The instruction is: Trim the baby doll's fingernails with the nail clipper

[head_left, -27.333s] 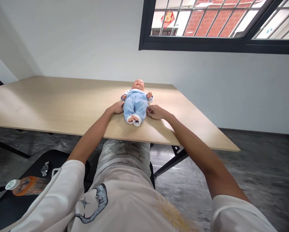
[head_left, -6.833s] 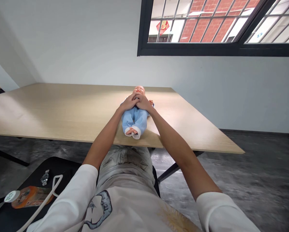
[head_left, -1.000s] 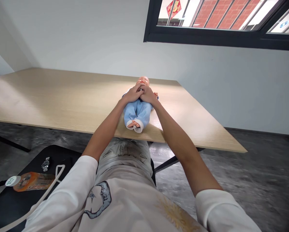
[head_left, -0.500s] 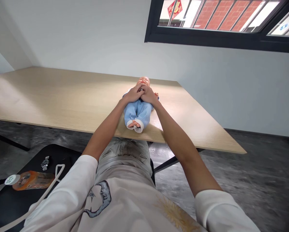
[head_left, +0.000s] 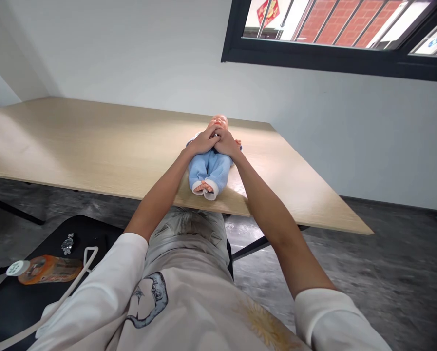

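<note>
Qty: 1 doll (head_left: pixel 210 171), 1 L hand (head_left: pixel 203 142), 1 R hand (head_left: pixel 226 143), 1 table (head_left: pixel 94 136), 1 btl (head_left: pixel 50 269), 1 watch (head_left: pixel 68 243).

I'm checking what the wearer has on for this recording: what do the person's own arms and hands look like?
The person wears a white T-shirt with a dark outlined print. The left sleeve and right sleeve end near the elbows, leaving the forearms bare. The left hand and right hand wear no gloves. A thin white cord runs along the left sleeve.

Nothing is legible: the orange bottle's label (head_left: pixel 50 269) and the blue window sticker (head_left: pixel 430 42) are too small.
</note>
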Available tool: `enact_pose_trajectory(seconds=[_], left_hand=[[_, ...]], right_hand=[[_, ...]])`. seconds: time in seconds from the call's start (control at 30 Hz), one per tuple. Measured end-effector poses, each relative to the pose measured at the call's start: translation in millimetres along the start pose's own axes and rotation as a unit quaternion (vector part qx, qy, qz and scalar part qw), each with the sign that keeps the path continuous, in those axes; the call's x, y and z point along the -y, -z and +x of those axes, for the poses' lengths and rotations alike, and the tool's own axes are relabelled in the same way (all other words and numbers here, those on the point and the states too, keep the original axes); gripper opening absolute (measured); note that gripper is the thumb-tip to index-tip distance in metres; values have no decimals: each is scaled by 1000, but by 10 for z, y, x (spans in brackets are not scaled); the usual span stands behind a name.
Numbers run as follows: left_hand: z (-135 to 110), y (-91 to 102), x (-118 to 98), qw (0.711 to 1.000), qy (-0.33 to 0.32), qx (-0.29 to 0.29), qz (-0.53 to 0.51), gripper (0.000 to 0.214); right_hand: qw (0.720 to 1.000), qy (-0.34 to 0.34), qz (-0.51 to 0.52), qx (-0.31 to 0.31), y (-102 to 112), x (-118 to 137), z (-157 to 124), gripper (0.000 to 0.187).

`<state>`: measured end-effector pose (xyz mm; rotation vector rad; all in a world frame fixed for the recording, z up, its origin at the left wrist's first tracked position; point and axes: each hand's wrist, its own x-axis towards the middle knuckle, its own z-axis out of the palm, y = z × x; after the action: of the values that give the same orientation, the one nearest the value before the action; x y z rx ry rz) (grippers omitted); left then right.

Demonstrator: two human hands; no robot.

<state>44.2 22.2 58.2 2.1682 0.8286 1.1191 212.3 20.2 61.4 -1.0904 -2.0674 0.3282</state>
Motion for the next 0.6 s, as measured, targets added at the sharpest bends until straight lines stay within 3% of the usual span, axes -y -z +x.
enact_pose_trajectory(seconds=[0.6], left_hand=[[-45,3,-101,999,9,0,43,45]], right_hand=[[999,37,10,-17,-26,-147,41,11]])
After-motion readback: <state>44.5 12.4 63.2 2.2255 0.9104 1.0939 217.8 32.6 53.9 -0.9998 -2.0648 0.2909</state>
